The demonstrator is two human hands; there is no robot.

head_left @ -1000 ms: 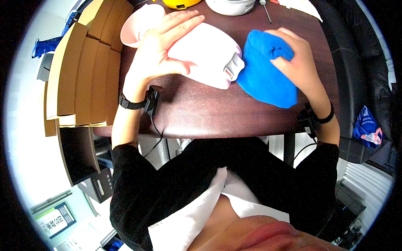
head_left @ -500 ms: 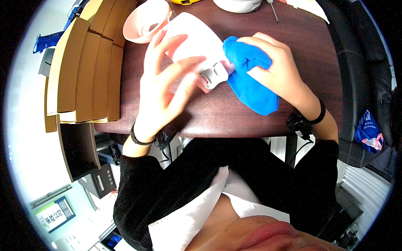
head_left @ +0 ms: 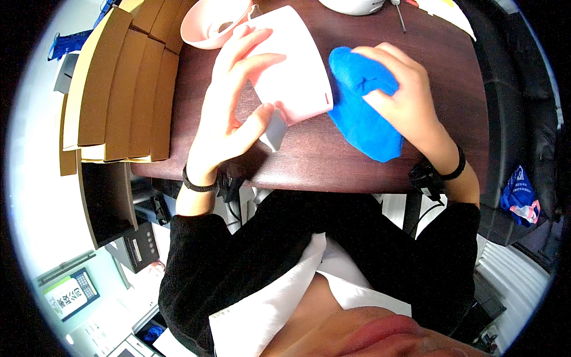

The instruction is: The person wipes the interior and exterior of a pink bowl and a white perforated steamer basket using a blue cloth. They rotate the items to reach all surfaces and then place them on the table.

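My left hand (head_left: 217, 119) holds a pale pink, tapered plastic piece (head_left: 294, 65) by its left side. The fingers reach over its face and the thumb lies at its lower edge, by a grey-white tab (head_left: 273, 132). Bright glare hides the detail of the pink surface, and what it belongs to cannot be made out. My right hand (head_left: 407, 89) is closed on a bunched blue cloth (head_left: 369, 122), with the thumb pressed into its fold. The cloth is right beside the pink piece's right edge; whether they touch is unclear.
A pink bowl (head_left: 193, 30) stands behind my left hand on the dark wooden table (head_left: 440, 113). Brown cardboard boxes (head_left: 116, 89) line the left side. At the far edge are a white rounded appliance (head_left: 354, 5) and a screwdriver (head_left: 401, 18). A black sofa (head_left: 511, 119) is on the right.
The pink piece has turned in my left hand, and its grey tab has swung left, toward my thumb. My right hand and the blue cloth have shifted slightly right, away from the tab.
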